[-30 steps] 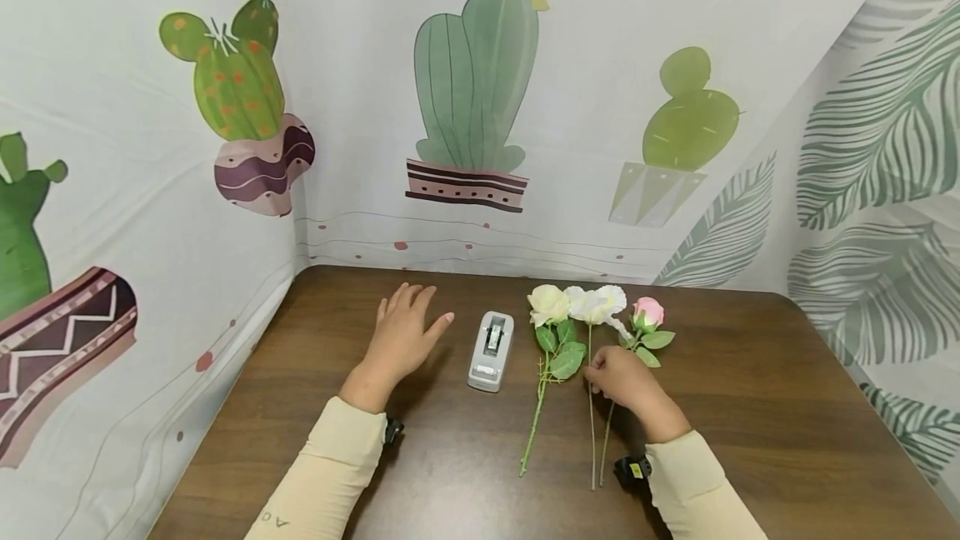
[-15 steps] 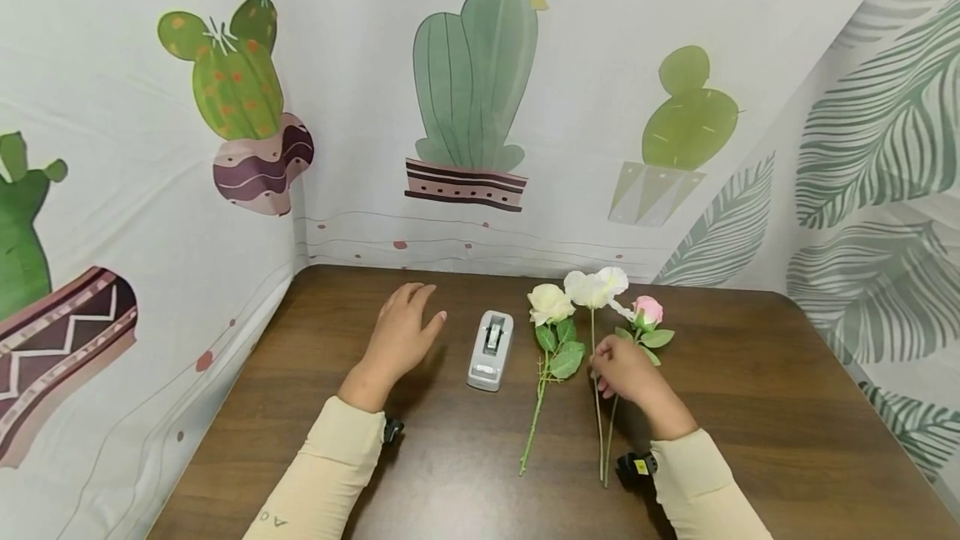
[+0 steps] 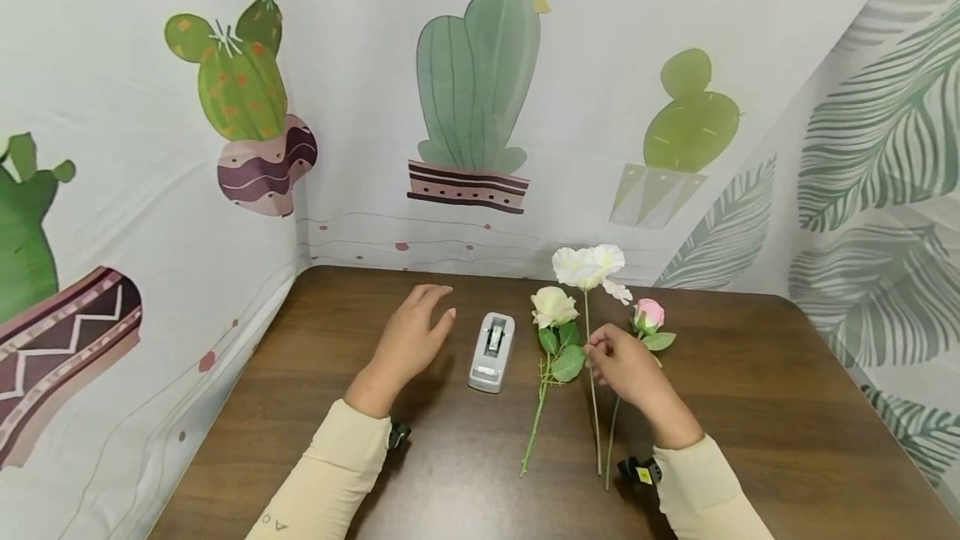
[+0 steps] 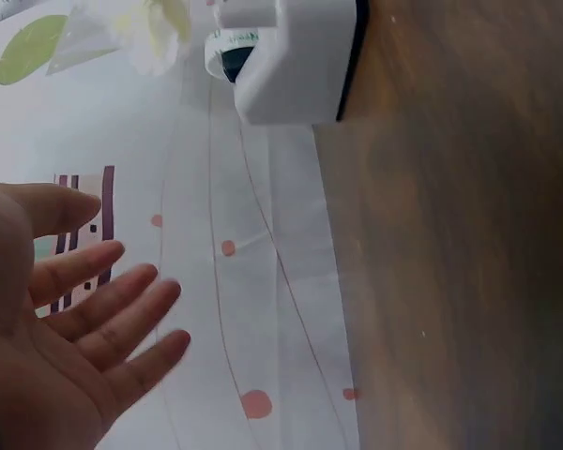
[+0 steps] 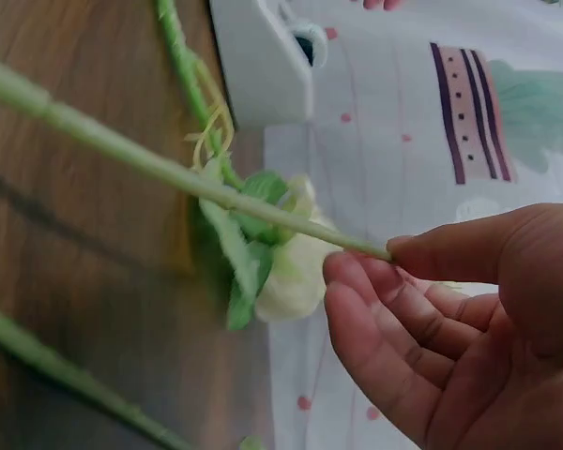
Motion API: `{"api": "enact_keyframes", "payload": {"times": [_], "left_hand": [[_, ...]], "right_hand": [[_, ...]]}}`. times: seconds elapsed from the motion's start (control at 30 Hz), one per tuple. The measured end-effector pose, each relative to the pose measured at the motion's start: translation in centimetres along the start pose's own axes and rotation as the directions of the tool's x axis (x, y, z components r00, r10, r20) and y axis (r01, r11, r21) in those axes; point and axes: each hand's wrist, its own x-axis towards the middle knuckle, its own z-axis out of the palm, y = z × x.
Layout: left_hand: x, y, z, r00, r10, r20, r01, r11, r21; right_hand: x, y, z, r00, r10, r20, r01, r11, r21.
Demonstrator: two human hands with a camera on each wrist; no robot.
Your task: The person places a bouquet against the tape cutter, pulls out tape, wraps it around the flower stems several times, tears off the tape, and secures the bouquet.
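My right hand (image 3: 617,365) pinches the thin green stem (image 5: 150,161) of a white flower (image 3: 588,266), whose head is lifted off the brown table (image 3: 750,407) while the stem's lower end stays near the surface. A cream rose (image 3: 551,305) lies to its left and a pink rosebud (image 3: 648,313) to its right, both flat on the table. My left hand (image 3: 411,338) hovers with fingers spread and relaxed (image 4: 113,319), holding nothing, just left of a white tape dispenser (image 3: 491,340).
Printed cloth walls with cactus (image 3: 476,90) and leaf patterns (image 3: 885,148) close in the table at the back, left and right. The tape dispenser (image 4: 291,56) sits close to the back wall in the left wrist view.
My right hand has raised the white flower's head off the table, tilting it up toward the back wall. My left hand has lifted slightly and shifted a little right.
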Motion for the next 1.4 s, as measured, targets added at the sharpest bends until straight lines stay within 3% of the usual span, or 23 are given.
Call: {"api": "enact_keyframes", "payload": {"times": [0.33,0.53,0.67,0.8,0.9,1.1,1.4], "left_hand": [[-0.6,2.3,-0.2,0.991,0.134,0.007,-0.132,0.984,-0.120],[-1.3,4.1,0.8,0.977,0.204,0.066,-0.188,0.962,-0.200],[-1.6,5.2,1.4,0.969,0.224,0.107,-0.189,0.945,-0.266],[-1.9,5.7,1.7,0.971,0.184,0.151,-0.116,0.920,-0.375],[-1.9,5.8,1.8,0.970,0.137,0.203,-0.020,0.869,-0.494],[-2.0,6.0,2.2,0.953,0.106,0.286,0.133,0.698,-0.703],[-2.0,6.6,2.1,0.956,0.123,0.265,0.153,0.562,-0.813]], "right_hand": [[-1.5,-2.6,0.9,0.983,-0.180,0.036,0.177,0.982,0.071],[-2.5,-3.9,1.9,0.969,-0.238,0.070,0.229,0.966,0.119],[-3.1,-4.7,2.5,0.953,-0.292,0.081,0.281,0.951,0.128],[-3.5,-5.2,2.9,0.935,-0.339,0.105,0.325,0.937,0.129],[-3.6,-5.4,3.1,0.927,-0.355,0.123,0.339,0.931,0.134],[-4.0,-5.6,3.7,0.913,-0.384,0.140,0.366,0.921,0.135],[-4.2,-5.8,4.2,0.893,-0.423,0.152,0.407,0.904,0.129]]}}
